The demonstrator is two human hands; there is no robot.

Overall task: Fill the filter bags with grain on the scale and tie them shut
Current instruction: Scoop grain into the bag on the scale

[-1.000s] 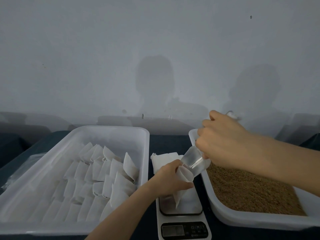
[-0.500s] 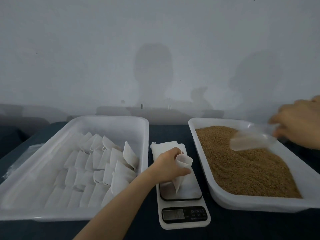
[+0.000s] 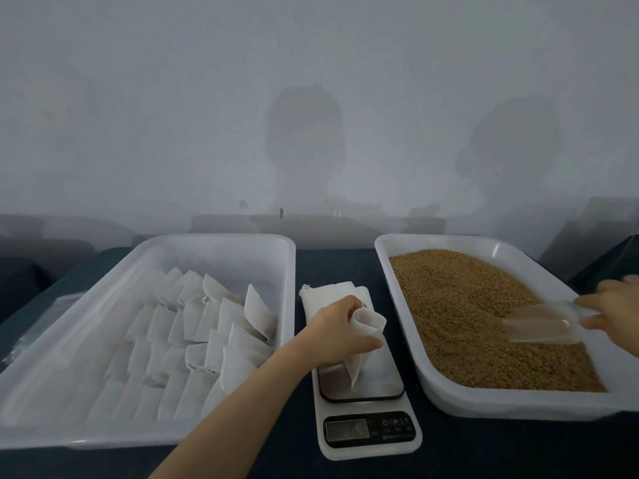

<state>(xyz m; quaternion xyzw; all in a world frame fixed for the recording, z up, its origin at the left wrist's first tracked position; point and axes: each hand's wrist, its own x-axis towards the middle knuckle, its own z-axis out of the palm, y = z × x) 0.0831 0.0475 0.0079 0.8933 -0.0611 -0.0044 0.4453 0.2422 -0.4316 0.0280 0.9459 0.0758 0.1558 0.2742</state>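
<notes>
My left hand point(image 3: 340, 331) holds a white filter bag point(image 3: 368, 337) by its top. My fingers and thumb curl round the rim and keep its mouth open. The bag stands on the scale point(image 3: 366, 440), right under this hand, with its bottom on the shiny plate. The numbers on the scale are too blurry to read. Just behind my left hand lies a small pile of flat bags point(image 3: 328, 293). To the left of that hand is a big white tray point(image 3: 221, 239) with many white bags point(image 3: 193, 326) in rows.

My right hand point(image 3: 612, 307) is far off to the right, well apart from the filter bag. It grips the handle of a clear scoop point(image 3: 539, 323). The scoop points left, toward my other hand, and lies low on the brown grain point(image 3: 460, 299). The grain fills a second tray point(image 3: 484, 404), under my right hand and just beside the scale. I cannot tell if any grain is in the scoop.
</notes>
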